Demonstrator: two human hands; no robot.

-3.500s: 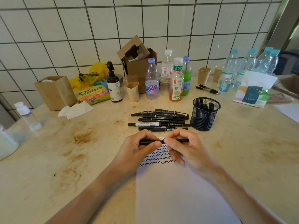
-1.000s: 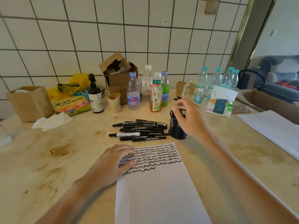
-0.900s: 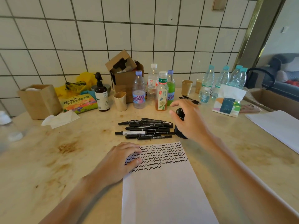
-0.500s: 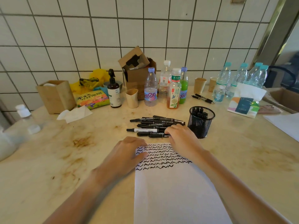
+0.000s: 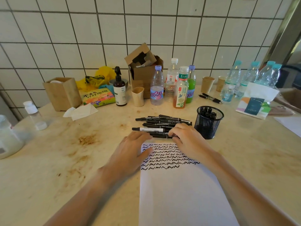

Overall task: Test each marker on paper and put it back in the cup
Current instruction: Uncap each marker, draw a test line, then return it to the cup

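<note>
The fingers (image 5: 173,133) of the right hand (image 5: 187,138) are bent down onto the nearest marker (image 5: 160,136) at the front of the pile of markers (image 5: 162,124). The fingertips touch it, but I cannot tell if they are closed around it. The fingers (image 5: 143,136) of the left hand (image 5: 132,150) lie flat and close together. Their tips sit at the left end of that same marker, and the thumb rests on the top left corner of the paper (image 5: 179,190).

The paper lies flat on the surface (image 5: 65,160), with its top edge just in front of the pile. Black wavy lines (image 5: 164,156) fill its top part. The lower part is blank and runs down to the bottom of the view.

The black mesh cup (image 5: 209,123) stands upright just to the right of the pile, near the right hand. Some markers stand inside it already.

Behind the pile is a row of bottles (image 5: 180,88), a small tan cup (image 5: 138,96) and a cardboard box (image 5: 145,70), all close to the tiled wall. Two pens (image 5: 210,98) lie behind the mesh cup.

To the left of the hands the surface is wide and bare, with brown stains. To the right of the mesh cup there is bare room too, up to a tissue pack (image 5: 255,105) near the far right edge.
</note>
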